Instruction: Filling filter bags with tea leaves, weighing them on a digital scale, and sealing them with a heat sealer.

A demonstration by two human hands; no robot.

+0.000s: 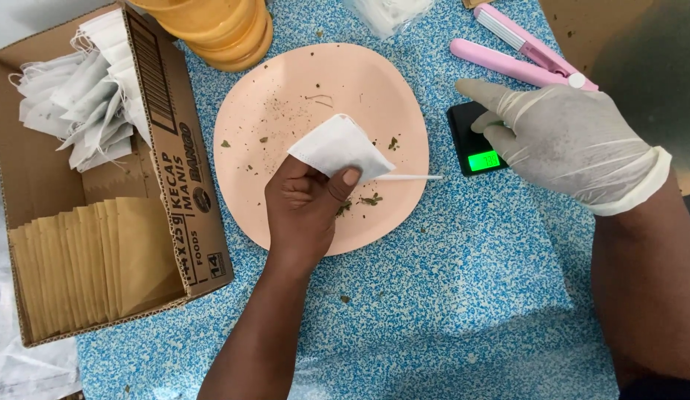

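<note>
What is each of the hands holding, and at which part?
The left hand pinches a white tea bag at its lower edge. The gloved right hand holds nothing; its fingers touch a small black scale.

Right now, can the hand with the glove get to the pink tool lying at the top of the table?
Probably yes. The gloved right hand rests over the small black scale, and the pink tool lies just beyond its fingertips, with only bare blue tabletop between them. The hand holds nothing.

Blue-and-white speckled counter [449, 296]. On it: round peach plate [286, 81] at centre, open cardboard box [189, 170] at left, small black scale [471, 144] with green display at right, pink sealer tool [519, 55] behind scale, stacked orange bowls [226, 33] at top.
</note>
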